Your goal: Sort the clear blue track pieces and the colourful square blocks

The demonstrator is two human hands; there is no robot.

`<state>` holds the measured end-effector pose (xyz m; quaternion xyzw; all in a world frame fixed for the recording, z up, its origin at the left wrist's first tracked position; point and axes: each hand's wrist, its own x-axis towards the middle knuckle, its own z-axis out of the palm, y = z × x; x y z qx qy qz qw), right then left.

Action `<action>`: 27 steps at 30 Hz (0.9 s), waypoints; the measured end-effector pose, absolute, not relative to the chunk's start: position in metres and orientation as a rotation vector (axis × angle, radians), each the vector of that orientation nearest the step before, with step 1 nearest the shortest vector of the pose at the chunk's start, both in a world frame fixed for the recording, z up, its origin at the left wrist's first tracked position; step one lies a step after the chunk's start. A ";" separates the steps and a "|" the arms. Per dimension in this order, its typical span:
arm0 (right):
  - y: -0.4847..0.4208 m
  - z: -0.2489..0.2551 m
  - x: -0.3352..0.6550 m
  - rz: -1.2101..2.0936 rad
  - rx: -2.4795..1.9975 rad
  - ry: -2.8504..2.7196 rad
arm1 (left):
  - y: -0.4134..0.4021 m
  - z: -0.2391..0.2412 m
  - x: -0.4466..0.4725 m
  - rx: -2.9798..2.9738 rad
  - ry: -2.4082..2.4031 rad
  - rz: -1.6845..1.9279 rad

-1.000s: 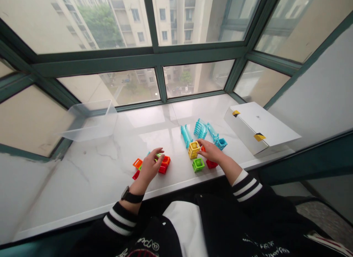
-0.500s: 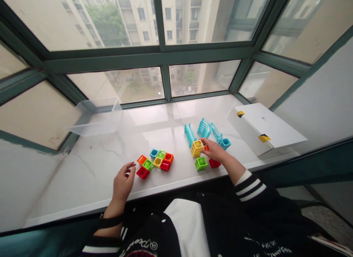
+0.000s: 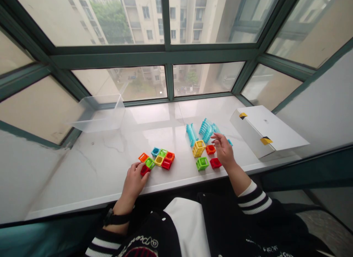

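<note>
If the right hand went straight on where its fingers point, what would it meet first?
The right hand would probably meet the curved blue piece first, though it might pass above; depth is unclear.

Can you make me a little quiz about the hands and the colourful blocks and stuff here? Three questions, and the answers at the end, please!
1. True or false: the right hand is gripping the yellow, open-framed plastic block in the right-hand group.
2. Which block is between the thumb and fingers of the left hand?
3. Fill in the blank: the clear plastic tub is on the person's left, and the white box with yellow-and-black tabs is on the person's ____.

Key:
1. False; a gap shows between the hand and that block.
2. The red, square plastic block at the near end of the left-hand group.
3. Right.
</note>
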<state>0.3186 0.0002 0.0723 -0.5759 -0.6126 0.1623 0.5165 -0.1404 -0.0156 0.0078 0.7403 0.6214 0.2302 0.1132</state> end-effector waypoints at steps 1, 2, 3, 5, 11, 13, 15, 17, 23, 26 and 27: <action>-0.004 0.073 0.316 0.375 -1.367 -1.420 | -0.016 0.007 -0.140 2.178 1.824 0.646; -0.007 0.073 0.314 0.368 -1.352 -1.377 | -0.016 0.006 -0.141 2.181 1.821 0.620; -0.011 0.073 0.311 0.365 -1.339 -1.345 | -0.017 0.006 -0.141 2.180 1.816 0.601; -0.017 0.074 0.305 0.373 -1.308 -1.305 | -0.017 0.007 -0.141 2.172 1.815 0.583; -0.030 0.089 0.282 0.377 -1.232 -1.323 | -0.019 0.013 -0.137 2.169 1.848 0.550; -0.032 0.095 0.271 0.385 -1.194 -1.385 | -0.020 0.015 -0.135 2.168 1.849 0.539; -0.034 0.101 0.260 0.398 -1.133 -1.478 | -0.020 0.016 -0.133 2.161 1.848 0.521; -0.035 0.105 0.249 0.399 -1.073 -1.593 | -0.021 0.017 -0.133 2.154 1.842 0.500; -0.033 0.110 0.228 0.412 -0.979 -1.811 | -0.015 0.016 -0.141 2.192 1.753 0.601; -0.032 0.109 0.227 0.418 -0.971 -1.821 | -0.004 0.015 -0.150 2.200 1.828 0.715; -0.031 0.109 0.228 0.416 -0.972 -1.821 | 0.001 0.015 -0.153 2.208 1.837 0.727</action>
